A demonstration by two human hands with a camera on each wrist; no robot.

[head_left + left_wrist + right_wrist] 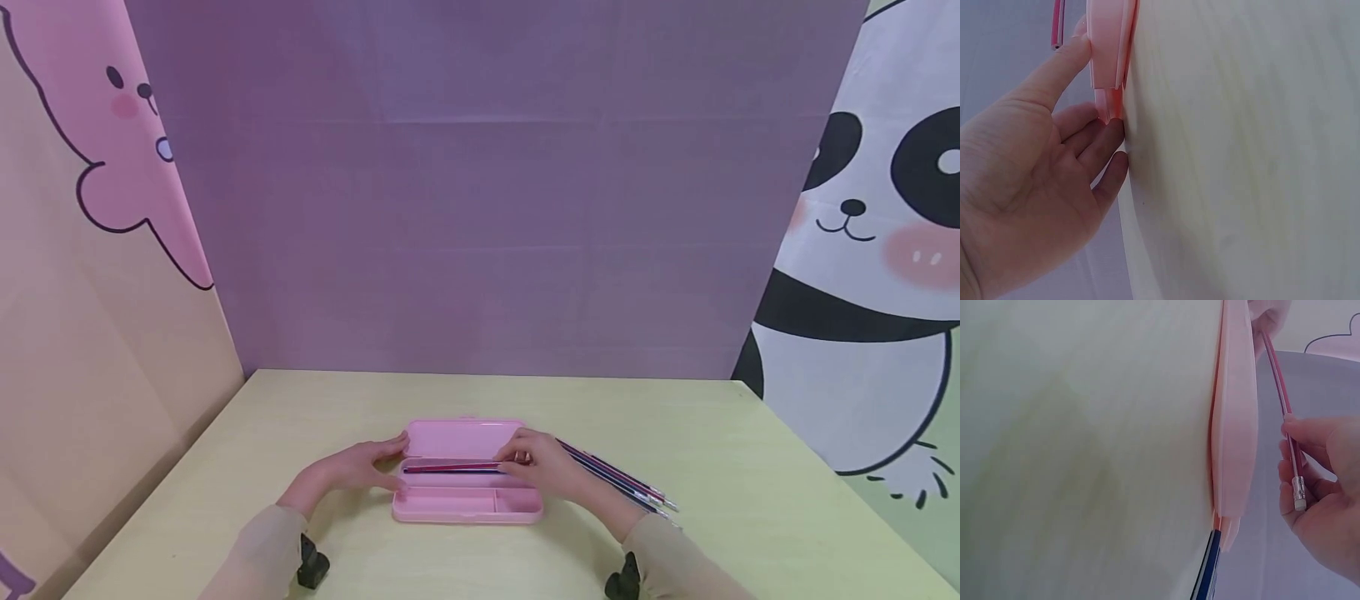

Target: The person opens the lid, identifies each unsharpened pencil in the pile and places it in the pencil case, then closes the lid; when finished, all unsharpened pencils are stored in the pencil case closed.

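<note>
The person's right hand (546,468) pinched a red pencil (452,468) just above the open pink case (465,503). Their left hand (354,472), fingers relaxed, touched the case's left end; more pencils (622,483) lay just right of it.

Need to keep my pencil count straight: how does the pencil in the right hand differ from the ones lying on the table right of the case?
The held pencil is single, pinched by the right hand near its eraser end, and lies lengthwise over the open pink case. The loose pencils are several, untouched, and lie bunched at a slant on the table beside the case. The left hand touches only the case's end. All are thin and dark-striped.
</note>
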